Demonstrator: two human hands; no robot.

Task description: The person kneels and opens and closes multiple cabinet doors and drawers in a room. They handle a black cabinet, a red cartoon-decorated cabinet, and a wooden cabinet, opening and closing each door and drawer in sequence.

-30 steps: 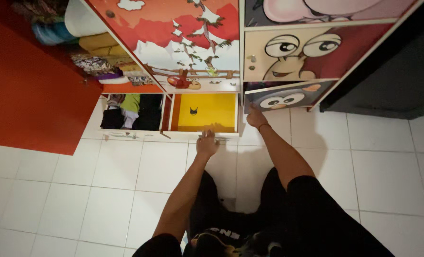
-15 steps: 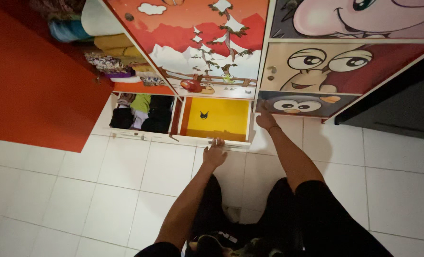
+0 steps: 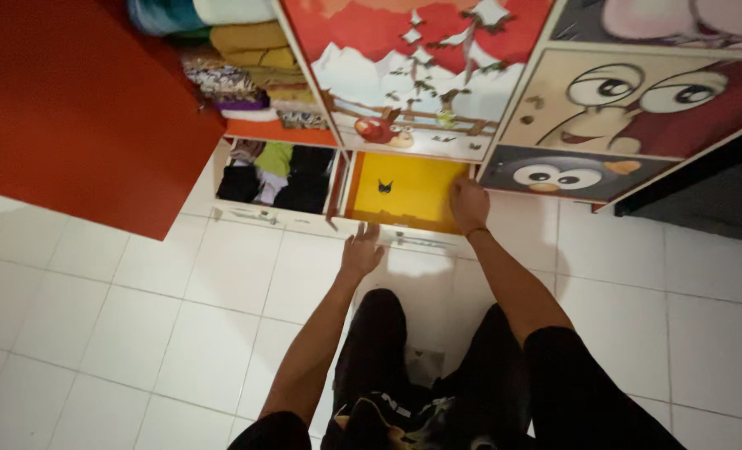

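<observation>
The left hand (image 3: 361, 250) rests spread-fingered against the front edge of the yellow drawer (image 3: 408, 190); the right hand (image 3: 468, 205) grips its right side, fingers curled.

The left hand (image 3: 361, 252) is resting with spread fingers (image 3: 374, 233) on the white front edge of the open yellow drawer (image 3: 404, 190), which is holding one small black item (image 3: 384, 187). The right hand (image 3: 469, 205) is lying on the drawer's right corner, just below the penguin-painted door (image 3: 564, 173). Beside it, the left drawer (image 3: 275, 177) is standing open, showing folded clothes, and an orange door (image 3: 71, 108) is hanging open over the white tiled floor (image 3: 137, 317).
</observation>
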